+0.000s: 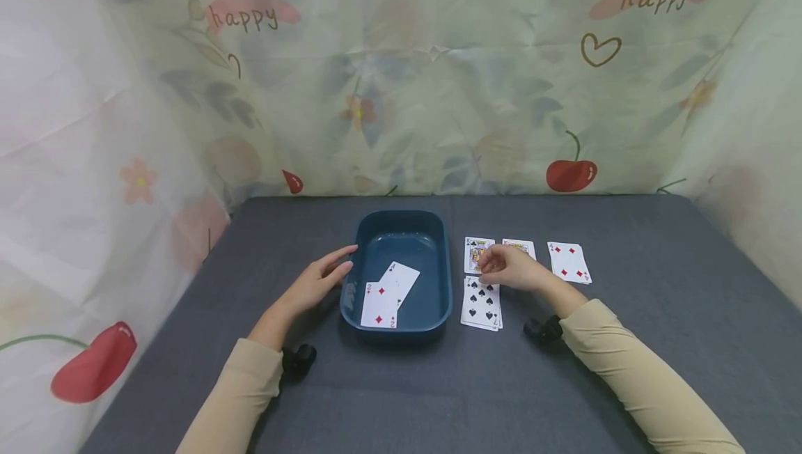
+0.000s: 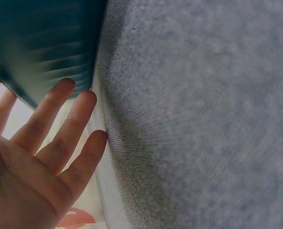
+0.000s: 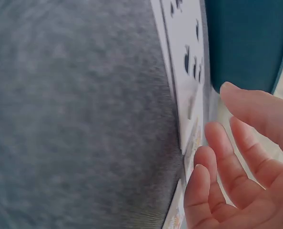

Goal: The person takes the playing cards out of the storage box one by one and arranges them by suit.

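My left hand [image 1: 313, 283] is at the left side of a dark blue tray [image 1: 446, 273], fingers extended and touching its rim or wall. The left wrist view shows the fingers [image 2: 67, 133] spread against the tray's outer side. Inside the tray lies a two of diamonds [image 1: 379, 306], partly over another black-suited playing card [image 1: 406, 278]. Over the cards to the right of the tray hovers my right hand [image 1: 510, 269], its fingers loosely bent with nothing between them. Below it is a small pile topped by a seven of spades [image 1: 481, 311]; it partly hides a king [image 1: 470, 259].
A second face card [image 1: 526, 247] is behind the right hand, and a four of diamonds [image 1: 569, 264] tops a pile farther right. Everything stands on a dark grey cloth [image 1: 401, 398]. A patterned curtain [image 1: 432, 113] closes off the back and sides.
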Tool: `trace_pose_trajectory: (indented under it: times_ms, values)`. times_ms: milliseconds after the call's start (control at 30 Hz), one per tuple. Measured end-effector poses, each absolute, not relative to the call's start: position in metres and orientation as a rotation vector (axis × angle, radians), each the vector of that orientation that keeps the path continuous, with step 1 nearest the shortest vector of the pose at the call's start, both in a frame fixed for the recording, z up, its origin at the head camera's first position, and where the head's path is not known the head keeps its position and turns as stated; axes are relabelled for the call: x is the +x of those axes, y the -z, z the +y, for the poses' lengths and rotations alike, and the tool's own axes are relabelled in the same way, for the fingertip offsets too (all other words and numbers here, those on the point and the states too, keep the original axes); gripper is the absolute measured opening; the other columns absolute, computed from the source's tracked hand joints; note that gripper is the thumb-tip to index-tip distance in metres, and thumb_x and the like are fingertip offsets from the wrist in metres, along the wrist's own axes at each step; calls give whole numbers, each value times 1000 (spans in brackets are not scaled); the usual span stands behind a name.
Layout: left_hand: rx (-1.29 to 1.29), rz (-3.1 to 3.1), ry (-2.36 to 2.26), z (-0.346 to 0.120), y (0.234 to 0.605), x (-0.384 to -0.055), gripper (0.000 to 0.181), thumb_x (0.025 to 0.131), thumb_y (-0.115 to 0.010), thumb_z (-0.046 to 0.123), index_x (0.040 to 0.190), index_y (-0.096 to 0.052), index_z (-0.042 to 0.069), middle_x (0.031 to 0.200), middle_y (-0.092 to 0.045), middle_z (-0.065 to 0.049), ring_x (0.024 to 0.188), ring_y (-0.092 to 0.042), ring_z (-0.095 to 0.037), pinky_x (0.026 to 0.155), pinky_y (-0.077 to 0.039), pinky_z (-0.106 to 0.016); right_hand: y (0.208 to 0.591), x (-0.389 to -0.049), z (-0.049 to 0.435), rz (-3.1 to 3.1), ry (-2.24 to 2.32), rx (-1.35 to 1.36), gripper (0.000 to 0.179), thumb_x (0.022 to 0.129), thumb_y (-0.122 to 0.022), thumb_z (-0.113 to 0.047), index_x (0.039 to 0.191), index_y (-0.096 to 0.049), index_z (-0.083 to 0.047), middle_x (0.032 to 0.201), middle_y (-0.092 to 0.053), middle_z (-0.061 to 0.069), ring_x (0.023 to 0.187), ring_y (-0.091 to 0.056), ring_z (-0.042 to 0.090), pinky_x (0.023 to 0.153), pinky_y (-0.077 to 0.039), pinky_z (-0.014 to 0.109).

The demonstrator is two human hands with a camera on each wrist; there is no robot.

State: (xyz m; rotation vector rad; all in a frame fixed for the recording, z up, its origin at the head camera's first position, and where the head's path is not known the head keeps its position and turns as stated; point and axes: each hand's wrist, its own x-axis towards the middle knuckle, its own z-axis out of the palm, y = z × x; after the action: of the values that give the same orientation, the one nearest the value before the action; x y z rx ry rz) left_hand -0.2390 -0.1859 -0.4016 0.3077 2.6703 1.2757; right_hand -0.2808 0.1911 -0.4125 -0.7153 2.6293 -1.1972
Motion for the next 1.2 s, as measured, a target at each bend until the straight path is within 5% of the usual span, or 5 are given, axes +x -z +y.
trace_pose_trajectory:
  times_ms: [1200]
  values:
    - [308,2666,-1274,-187,403,-240,47,99,-43,36,144,-35,28,146,-40,-15,111,-59,-32,101,-41,-53,335,-278,118,2491,1269,-725,25,88,-64,-21,108,-61,-7,104,-64,8,97,-60,18,84,-48,31]
